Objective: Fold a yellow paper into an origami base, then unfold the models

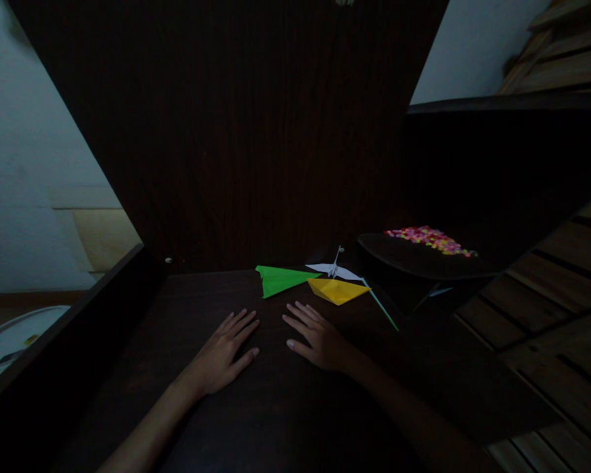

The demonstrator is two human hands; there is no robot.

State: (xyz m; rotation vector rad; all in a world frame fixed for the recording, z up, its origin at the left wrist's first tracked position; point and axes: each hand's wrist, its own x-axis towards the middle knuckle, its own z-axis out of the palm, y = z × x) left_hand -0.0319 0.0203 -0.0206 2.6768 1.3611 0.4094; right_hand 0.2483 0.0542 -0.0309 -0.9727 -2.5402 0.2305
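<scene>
My left hand (226, 353) lies flat on the dark wooden surface (256, 420), fingers spread and holding nothing. My right hand (320, 340) rests the same way a little to the right, palm down and fingers apart. Just beyond the hands is a green paper plane (282, 281), its nose pointing right. A yellow paper boat (339, 291) lies on its side beyond my right hand. Behind the boat sits a white paper crane (333, 269) with its wings out. A thin pale green stick (381, 305) runs from near the boat's right tip toward me. Neither hand touches these papers.
A tall dark panel (236, 131) rises behind the papers. On the right, a rounded dark shelf (414, 264) carries a pile of small pink, red and yellow pieces (431, 238). A low side board (79, 328) borders the left. Beyond it stands a white round object (34, 322); wooden slats (551, 341) lie right.
</scene>
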